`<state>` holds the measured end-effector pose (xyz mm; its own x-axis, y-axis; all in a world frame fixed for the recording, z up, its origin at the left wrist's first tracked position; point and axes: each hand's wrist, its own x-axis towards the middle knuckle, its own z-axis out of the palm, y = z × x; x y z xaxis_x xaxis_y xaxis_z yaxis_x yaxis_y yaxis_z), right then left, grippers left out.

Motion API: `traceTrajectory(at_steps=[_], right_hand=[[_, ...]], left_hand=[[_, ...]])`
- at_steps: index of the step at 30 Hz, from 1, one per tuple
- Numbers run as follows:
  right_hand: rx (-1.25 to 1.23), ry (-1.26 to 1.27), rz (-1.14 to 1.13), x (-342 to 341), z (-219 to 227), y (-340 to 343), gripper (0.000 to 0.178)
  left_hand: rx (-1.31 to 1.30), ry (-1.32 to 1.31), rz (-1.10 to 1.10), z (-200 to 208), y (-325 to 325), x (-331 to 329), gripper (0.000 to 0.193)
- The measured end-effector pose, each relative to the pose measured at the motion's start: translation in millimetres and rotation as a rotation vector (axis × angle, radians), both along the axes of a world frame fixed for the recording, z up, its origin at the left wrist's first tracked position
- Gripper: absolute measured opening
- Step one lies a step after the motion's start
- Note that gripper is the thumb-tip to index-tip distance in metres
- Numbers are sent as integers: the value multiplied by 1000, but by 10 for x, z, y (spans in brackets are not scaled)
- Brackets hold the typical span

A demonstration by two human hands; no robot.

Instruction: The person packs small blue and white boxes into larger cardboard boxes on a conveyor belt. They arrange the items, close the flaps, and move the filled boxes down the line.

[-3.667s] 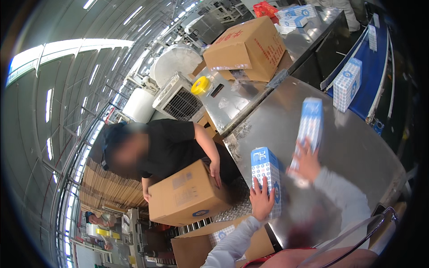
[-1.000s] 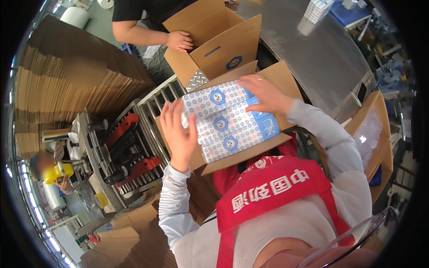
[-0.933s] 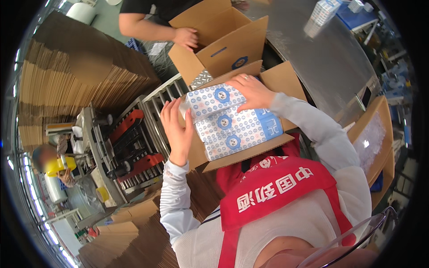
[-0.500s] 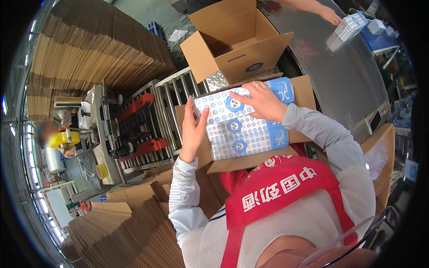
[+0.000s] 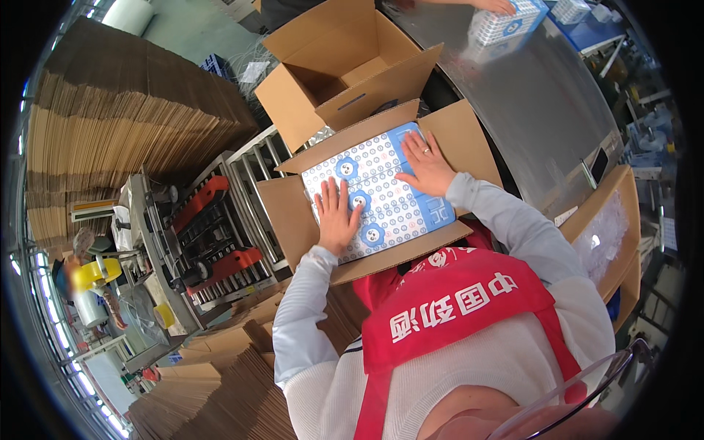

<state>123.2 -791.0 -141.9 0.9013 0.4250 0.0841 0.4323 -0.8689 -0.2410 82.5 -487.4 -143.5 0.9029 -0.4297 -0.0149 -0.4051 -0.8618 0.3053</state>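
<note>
The work area is an industrial hall, with a metal table [image 5: 535,110] to the right of the carton [image 5: 282,216] and a roller conveyor [image 5: 260,165] to its left. The carton stands directly in front of the person, flaps spread outward. Three blue-and-white boxes [image 5: 389,196] lie side by side inside it, broad faces up and blue ends to the right. The left hand [image 5: 337,224] lies flat over the left part of the boxes; the right hand [image 5: 429,169] lies over their blue ends. Both hands have fingers extended and grip nothing. The step in hand appears to be levelling the boxes. For a good result, keep palms flat, press evenly at both ends, keep the seams parallel to the long walls, and hold the flaps clear of the fingers. Avoid pressing one corner alone, as this could tilt or dent a box. Beyond the carton, just beside it, a second carton [image 5: 400,81] stands with its flaps up. Beyond the carton to the right, a co-worker's hand [image 5: 499,6] touches another box [image 5: 506,26] on the table. Well to the left of the carton stands a tall stack of flat cardboard [image 5: 132,125].
</note>
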Motion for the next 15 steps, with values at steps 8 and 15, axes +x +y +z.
traceTrajectory(at_steps=[8,15], right_hand=[[48,51,243,-362,-65,-178,76],[223,-154,-239,-182,517,-1158,49]], left_hand=[[90,-39,167,18,-157,-247,82],[30,-265,548,1239,372,-742,78]])
